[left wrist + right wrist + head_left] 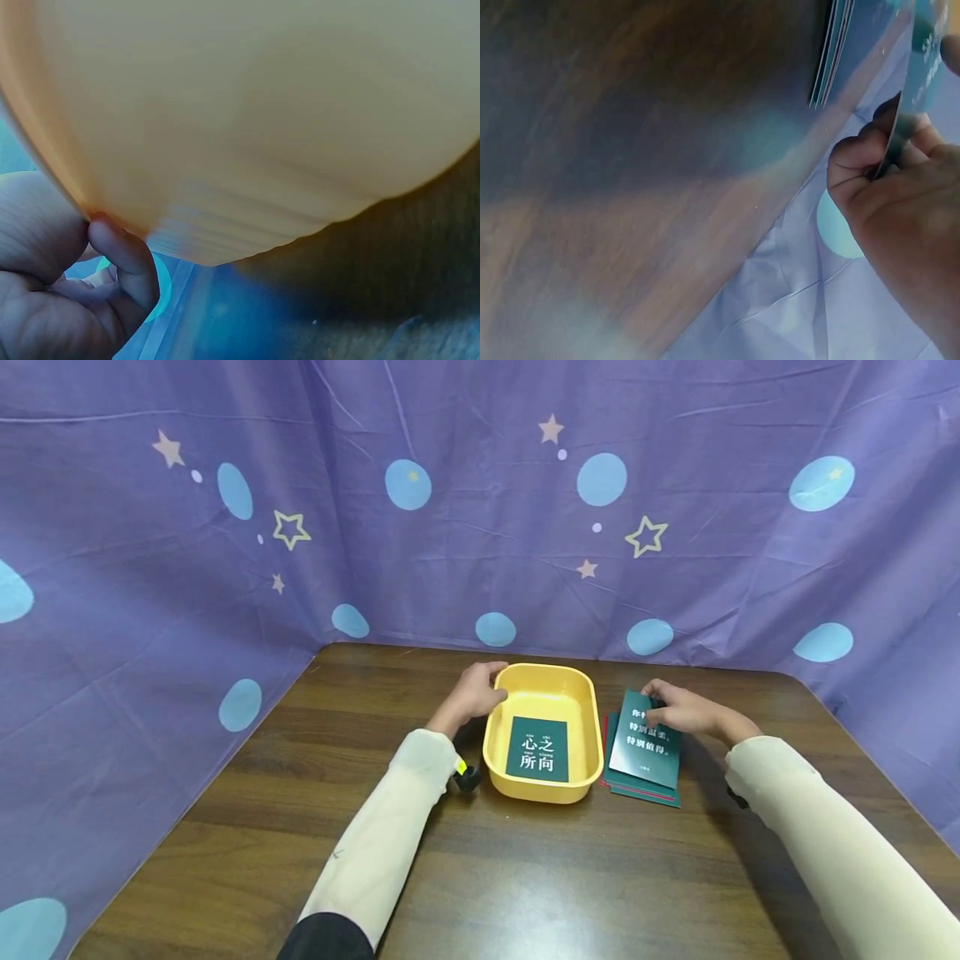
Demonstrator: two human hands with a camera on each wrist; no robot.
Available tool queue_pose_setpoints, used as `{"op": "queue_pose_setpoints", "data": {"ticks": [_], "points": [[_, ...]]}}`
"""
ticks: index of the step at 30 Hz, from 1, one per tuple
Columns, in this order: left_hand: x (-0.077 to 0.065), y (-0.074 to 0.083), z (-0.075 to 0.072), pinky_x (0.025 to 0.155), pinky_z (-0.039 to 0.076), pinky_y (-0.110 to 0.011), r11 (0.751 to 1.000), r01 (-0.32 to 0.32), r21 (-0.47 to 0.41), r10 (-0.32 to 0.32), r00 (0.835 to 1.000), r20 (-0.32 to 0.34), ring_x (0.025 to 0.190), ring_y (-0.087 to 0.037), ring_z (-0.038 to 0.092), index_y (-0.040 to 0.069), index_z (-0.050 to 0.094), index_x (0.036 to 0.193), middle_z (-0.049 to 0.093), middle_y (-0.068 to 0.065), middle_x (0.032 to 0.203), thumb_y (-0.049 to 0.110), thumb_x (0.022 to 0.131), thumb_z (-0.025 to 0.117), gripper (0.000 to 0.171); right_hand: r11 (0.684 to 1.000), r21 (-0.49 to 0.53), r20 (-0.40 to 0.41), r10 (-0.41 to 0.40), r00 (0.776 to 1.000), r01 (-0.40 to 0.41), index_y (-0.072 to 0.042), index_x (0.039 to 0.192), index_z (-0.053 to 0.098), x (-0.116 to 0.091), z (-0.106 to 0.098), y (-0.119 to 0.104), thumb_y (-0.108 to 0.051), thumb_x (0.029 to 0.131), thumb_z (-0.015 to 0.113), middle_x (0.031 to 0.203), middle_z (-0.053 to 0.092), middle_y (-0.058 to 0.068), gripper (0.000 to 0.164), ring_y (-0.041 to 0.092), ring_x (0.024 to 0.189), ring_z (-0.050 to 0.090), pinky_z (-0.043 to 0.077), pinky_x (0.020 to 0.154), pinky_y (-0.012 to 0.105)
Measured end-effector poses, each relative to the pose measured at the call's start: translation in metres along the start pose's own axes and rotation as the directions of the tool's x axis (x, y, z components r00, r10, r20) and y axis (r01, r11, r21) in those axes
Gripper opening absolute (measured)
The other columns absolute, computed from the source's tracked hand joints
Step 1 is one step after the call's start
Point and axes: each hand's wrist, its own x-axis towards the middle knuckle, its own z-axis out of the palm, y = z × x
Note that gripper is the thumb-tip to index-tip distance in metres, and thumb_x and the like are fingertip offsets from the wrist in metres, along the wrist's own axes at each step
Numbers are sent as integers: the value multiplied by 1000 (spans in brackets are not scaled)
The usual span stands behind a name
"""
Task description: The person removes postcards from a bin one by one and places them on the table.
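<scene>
A yellow plastic tray (496, 770) stands on the table with one dark green card (537, 752) with white Chinese lettering lying inside. At its far left corner my left hand (476, 690) grips the rim; in the left wrist view the fingers of that hand (112, 277) bend at the tray's edge (247, 150). Right of the tray, my right hand (686, 708) pinches a green lettered card (637, 752) by its far end. The right wrist view shows this card (911, 97) between thumb and fingers, raised apart from the stack (831, 52).
Beneath the held card, a loose pile of green cards (652, 797) with a red edge showing lies close to the tray's right side. The brown wooden table (555, 877) ends at a purple curtain (480, 527) with stars and blue spots.
</scene>
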Motion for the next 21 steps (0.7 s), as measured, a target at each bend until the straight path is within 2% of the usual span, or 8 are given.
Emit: {"op": "queue_pose_setpoints", "data": {"ticks": [3, 5, 10, 15, 18, 21], "points": [[0, 0, 0, 73, 53, -27, 1000, 2, 3, -2, 1000, -2, 88, -20, 58, 4, 49, 137, 62, -13, 107, 2, 80, 59, 58, 1000, -20, 36, 9, 999, -9, -5, 124, 41, 0, 4, -2, -22, 84, 63, 125, 48, 20, 48, 32, 108, 48, 43, 87, 45], [0, -1, 1, 73, 53, -27, 1000, 2, 2, -2, 1000, -2, 89, -20, 58, 4, 49, 137, 62, -12, 106, 2, 81, 59, 57, 999, -54, 50, 6, 999, -3, -6, 124, 41, 0, 6, -3, -24, 83, 66, 127, 48, 20, 51, 31, 110, 47, 41, 90, 47], [0, -2, 2, 73, 53, -27, 1000, 1, -13, -1, 1000, 1, 90, -20, 58, 3, 49, 137, 62, -11, 106, 2, 81, 59, 57, 980, -192, 52, -33, 998, 43, -2, 120, 46, 3, 11, -8, -26, 78, 73, 114, 55, 14, 55, 28, 103, 51, 43, 87, 47], [-2, 1, 0, 73, 53, -28, 1000, 12, -23, -12, 1000, 1, 89, -21, 58, 3, 48, 138, 61, -13, 107, 2, 81, 58, 58, 947, -311, 40, -66, 997, 75, 0, 119, 54, 4, 13, -12, -31, 76, 75, 110, 54, 14, 57, 31, 103, 50, 42, 88, 51], [-2, 1, -1, 73, 53, -27, 1000, 13, -24, -13, 1000, 9, 89, -21, 58, 2, 48, 138, 61, -13, 107, 2, 81, 58, 58, 931, -352, 58, -81, 995, 96, 1, 121, 58, 3, 13, -12, -33, 76, 75, 111, 55, 15, 59, 33, 105, 49, 41, 89, 54], [-1, 0, -1, 72, 53, -27, 1000, 10, -18, -10, 1000, 12, 88, -20, 58, 2, 48, 138, 61, -13, 107, 2, 81, 58, 58, 929, -350, 89, -93, 992, 119, 3, 124, 58, 3, 12, -13, -34, 78, 75, 112, 56, 16, 61, 33, 105, 51, 42, 90, 53]]}}
